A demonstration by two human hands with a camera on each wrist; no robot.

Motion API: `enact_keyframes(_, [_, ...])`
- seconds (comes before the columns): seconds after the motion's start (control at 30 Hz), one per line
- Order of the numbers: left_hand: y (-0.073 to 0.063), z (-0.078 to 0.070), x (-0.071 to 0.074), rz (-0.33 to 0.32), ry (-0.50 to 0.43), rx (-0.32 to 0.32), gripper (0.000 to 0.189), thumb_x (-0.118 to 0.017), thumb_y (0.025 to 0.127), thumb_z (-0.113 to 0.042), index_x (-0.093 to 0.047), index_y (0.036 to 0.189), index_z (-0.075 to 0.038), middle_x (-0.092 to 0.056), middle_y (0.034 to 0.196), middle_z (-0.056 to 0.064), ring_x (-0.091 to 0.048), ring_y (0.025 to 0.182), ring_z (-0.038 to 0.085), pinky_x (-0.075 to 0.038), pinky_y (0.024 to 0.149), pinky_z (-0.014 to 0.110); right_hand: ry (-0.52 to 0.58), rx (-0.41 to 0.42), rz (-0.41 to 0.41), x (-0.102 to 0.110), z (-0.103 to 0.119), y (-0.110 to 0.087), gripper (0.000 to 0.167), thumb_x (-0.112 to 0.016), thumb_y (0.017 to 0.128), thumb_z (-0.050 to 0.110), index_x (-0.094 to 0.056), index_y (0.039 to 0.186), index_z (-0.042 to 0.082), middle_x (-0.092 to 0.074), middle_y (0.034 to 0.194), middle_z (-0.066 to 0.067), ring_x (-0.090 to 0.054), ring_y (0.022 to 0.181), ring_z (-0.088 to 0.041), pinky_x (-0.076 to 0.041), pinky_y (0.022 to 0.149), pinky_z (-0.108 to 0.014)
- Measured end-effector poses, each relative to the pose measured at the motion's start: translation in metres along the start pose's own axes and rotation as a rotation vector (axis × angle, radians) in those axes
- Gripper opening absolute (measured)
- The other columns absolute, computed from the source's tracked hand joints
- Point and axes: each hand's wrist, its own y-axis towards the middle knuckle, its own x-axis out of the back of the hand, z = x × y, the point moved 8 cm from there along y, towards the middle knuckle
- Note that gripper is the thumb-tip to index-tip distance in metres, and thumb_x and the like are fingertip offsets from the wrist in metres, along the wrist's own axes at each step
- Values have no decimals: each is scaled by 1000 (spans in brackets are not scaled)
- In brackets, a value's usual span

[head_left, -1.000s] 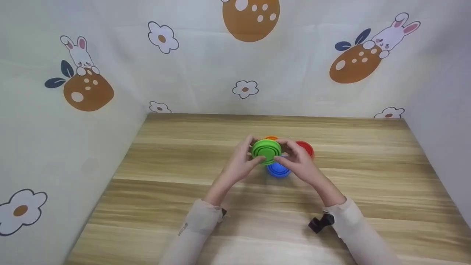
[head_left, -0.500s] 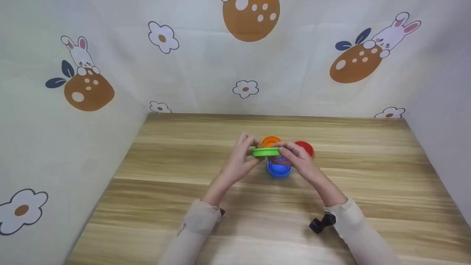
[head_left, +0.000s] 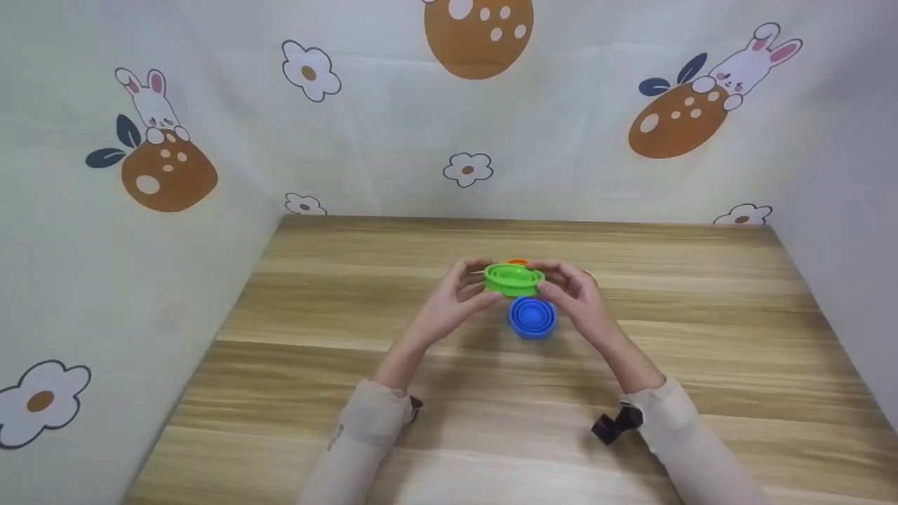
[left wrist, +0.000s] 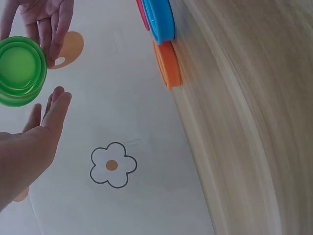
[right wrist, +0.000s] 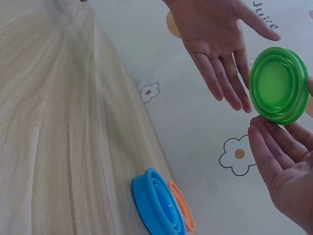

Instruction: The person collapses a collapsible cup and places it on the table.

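Observation:
My right hand (head_left: 581, 300) pinches the rim of a green collapsible cup (head_left: 514, 282), folded flat into rings, above the table. The thumb is at its near right edge. Beside the cup's left edge is my left hand (head_left: 449, 303), its fingers (right wrist: 222, 81) extended and spread in the right wrist view. Whether a fingertip still touches the rim is hard to tell. Below the hands a similar blue cup (head_left: 532, 318) lies on the table. Behind the green one, only a strip of an orange cup (head_left: 518, 261) shows. A red cup is mostly hidden behind my right hand.
The wood-grain table (head_left: 351, 301) stretches out around the cups. A pale cloth (head_left: 393, 119) printed with flowers and rabbits stands along its back and sides. A black wrist camera mount (head_left: 616, 424) sticks out inward from the right sleeve.
The green cup has turned from facing the head camera, through edge-on, to a slant with its rings showing. My left hand has loosened from it and shifted slightly left.

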Motion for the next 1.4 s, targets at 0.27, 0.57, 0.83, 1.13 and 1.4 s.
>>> enact_keyframes(0.27, [-2,0,3,-3,-3,-23,57,-71,90,-7,-45,140,3,-50,144,21,-47,138,33,-38,119,45,-58,67,6,0,4,-1,38,-60,93,-6,-54,130,-13,-66,127,-13,-65,116,-8,-54,98,-21])
enact_keyframes(0.57, [-4,-1,7,13,6,-50,61,-72,88,-3,-42,141,5,-48,146,22,-45,140,35,-38,119,41,-74,18,30,-1,-2,1,49,-64,90,-7,-50,137,-10,-58,137,-25,-61,120,-7,-53,101,-25])
enact_keyframes(0.83, [-1,-4,14,-21,28,-77,61,-71,87,1,-42,140,8,-48,145,25,-46,139,36,-39,118,39,-53,16,23,-4,-2,9,51,-67,89,-6,-49,136,-12,-57,137,-26,-61,117,-6,-54,99,-23])
enact_keyframes(1.13, [3,-7,30,-66,54,-97,61,-71,87,3,-42,140,8,-48,146,25,-45,139,37,-39,118,42,-51,42,-48,-11,-3,20,50,-69,86,-10,-54,133,-10,-63,116,-5,-58,105,-10,-56,88,-19])
enact_keyframes(1.4, [11,1,44,-109,169,-64,63,-72,83,6,-44,140,6,-49,146,22,-45,140,35,-36,120,43,-66,-30,-67,-18,-14,26,48,-67,90,-5,-53,136,-7,-59,131,-22,-61,110,-12,-55,93,-19])
